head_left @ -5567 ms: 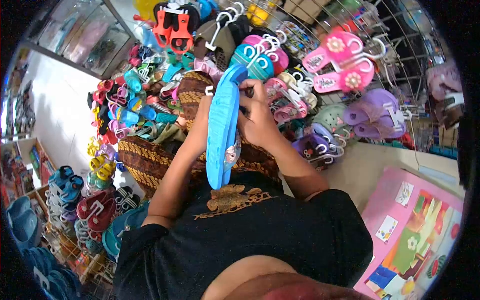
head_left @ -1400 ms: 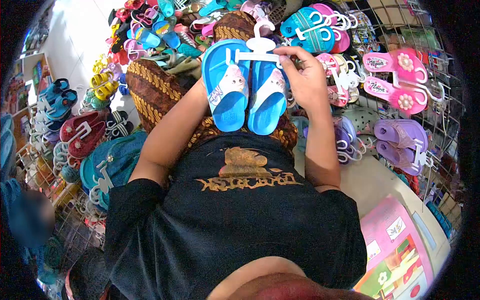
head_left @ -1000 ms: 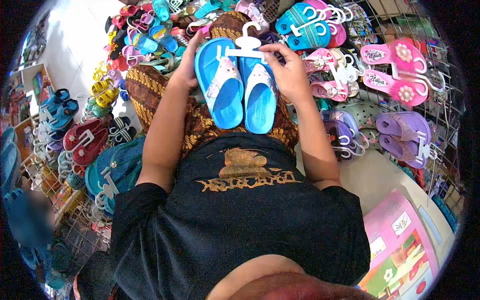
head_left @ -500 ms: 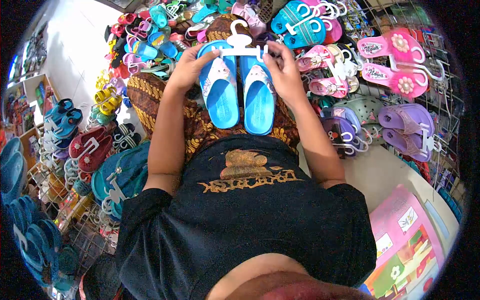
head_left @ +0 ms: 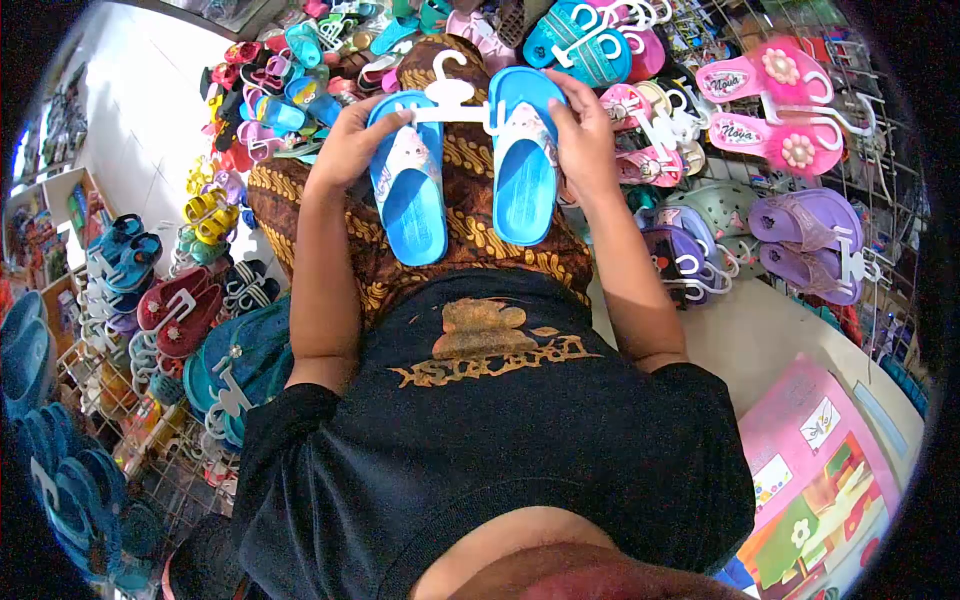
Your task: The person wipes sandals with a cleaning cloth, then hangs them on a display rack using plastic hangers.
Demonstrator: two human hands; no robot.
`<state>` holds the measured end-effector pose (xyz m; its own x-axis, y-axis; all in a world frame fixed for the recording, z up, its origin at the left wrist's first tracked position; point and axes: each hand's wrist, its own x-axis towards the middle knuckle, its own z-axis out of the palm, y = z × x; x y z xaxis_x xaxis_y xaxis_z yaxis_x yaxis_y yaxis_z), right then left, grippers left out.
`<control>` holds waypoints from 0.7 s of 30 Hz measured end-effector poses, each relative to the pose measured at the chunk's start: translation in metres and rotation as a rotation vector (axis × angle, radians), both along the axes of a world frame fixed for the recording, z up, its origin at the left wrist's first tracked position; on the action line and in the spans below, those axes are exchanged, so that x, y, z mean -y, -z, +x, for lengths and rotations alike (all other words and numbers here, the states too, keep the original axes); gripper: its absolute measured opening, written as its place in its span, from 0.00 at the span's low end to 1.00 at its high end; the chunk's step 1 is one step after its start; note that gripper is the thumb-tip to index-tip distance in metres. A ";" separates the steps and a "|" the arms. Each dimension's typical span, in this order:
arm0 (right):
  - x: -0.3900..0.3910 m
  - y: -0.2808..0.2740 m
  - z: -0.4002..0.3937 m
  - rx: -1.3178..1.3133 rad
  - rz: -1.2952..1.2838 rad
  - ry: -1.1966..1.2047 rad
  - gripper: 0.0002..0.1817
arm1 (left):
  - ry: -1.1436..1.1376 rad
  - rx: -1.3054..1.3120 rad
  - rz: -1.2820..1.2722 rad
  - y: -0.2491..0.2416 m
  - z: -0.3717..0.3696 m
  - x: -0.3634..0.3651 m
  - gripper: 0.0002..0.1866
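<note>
My left hand [head_left: 350,145] is closed on a blue slipper [head_left: 418,235] with a white printed strap, thumb on top near the hanger's left end. A white plastic hanger [head_left: 452,90] runs across from that slipper, its hook pointing up. My right hand [head_left: 585,135] grips the matching blue slipper [head_left: 526,210] by its outer edge, thumb near the strap. The hanger's right end is close against the inner edge of this slipper. Both slippers are held above my lap, over brown-and-gold patterned cloth [head_left: 470,180], with a gap between them.
Piled small shoes [head_left: 300,95] lie ahead. Pink sandals [head_left: 775,140] and purple slippers [head_left: 808,240] on hangers stand at a wire grid on the right. To the left are maroon shoes [head_left: 180,305] and teal slippers [head_left: 240,365]. A pink printed sheet [head_left: 790,410] is at lower right.
The slippers have moved apart: the left one has shifted left with the hanger, and the right one has risen, moving off toward the right from the hanger's middle.
</note>
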<state>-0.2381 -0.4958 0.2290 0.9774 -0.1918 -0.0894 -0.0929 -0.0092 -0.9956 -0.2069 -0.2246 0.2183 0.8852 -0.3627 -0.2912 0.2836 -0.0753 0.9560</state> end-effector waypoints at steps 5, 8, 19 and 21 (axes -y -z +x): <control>-0.001 -0.004 0.004 0.007 0.004 -0.133 0.16 | 0.030 0.034 0.075 -0.005 -0.004 0.009 0.13; -0.006 -0.006 -0.001 0.019 -0.091 -0.182 0.16 | -0.032 0.069 0.058 -0.008 -0.006 0.013 0.13; 0.007 -0.048 -0.014 0.191 -0.095 -0.197 0.17 | -0.135 0.112 -0.077 -0.040 -0.008 0.034 0.15; 0.013 -0.076 -0.024 0.273 -0.188 -0.187 0.18 | -0.107 0.271 -0.003 -0.070 -0.009 0.046 0.15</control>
<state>-0.2621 -0.5091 0.3053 0.9801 0.0042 0.1985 0.1958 -0.1862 -0.9628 -0.2161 -0.2710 0.2883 0.9638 -0.2639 -0.0380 0.0241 -0.0558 0.9982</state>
